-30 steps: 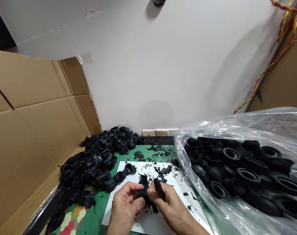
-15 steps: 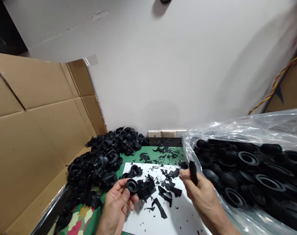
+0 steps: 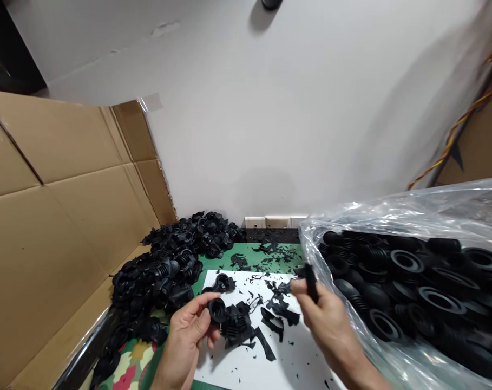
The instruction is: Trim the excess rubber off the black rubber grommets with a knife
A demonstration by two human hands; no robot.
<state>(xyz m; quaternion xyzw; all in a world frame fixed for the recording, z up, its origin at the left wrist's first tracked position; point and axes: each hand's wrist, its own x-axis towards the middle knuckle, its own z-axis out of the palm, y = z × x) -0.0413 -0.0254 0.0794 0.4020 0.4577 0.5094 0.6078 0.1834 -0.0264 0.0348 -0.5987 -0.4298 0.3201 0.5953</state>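
My left hand pinches a black ribbed rubber boot by its round collar, just above a white sheet strewn with black rubber scraps. My right hand is closed round a thin black tool, held upright near the edge of a clear plastic bag. The two hands are apart, the right one close to the bag's mouth.
A heap of black rubber boots lies at the left on a green mat, against a cardboard wall. The plastic bag at the right holds several larger black rubber boots. A white wall rises behind.
A second ago both hands met on the boot over the white sheet. The right hand has moved off to the right with the tool; the left keeps the boot.
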